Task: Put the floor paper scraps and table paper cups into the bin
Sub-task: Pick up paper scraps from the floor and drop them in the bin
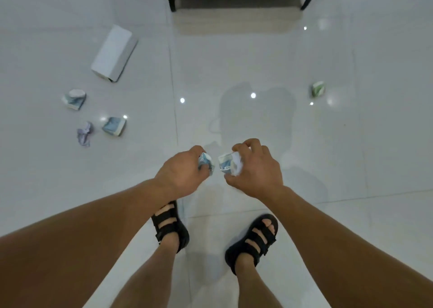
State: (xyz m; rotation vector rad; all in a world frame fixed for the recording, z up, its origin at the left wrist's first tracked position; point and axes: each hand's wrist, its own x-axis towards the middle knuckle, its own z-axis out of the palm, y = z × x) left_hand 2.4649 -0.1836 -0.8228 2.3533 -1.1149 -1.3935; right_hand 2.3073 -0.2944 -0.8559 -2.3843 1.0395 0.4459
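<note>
Here each hand grips one crushed paper cup.

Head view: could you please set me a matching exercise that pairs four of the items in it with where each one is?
Things:
1. white box
2. green scrap
3. purple scrap
4. blue-and-white scrap

Places:
A. gripped in the right hand
B. on the floor at left, close beside a blue scrap
C. alone on the floor at right
D. lying on the floor in the upper left of the view

Pairs: 1-D, 2-C, 3-B, 4-A
</note>
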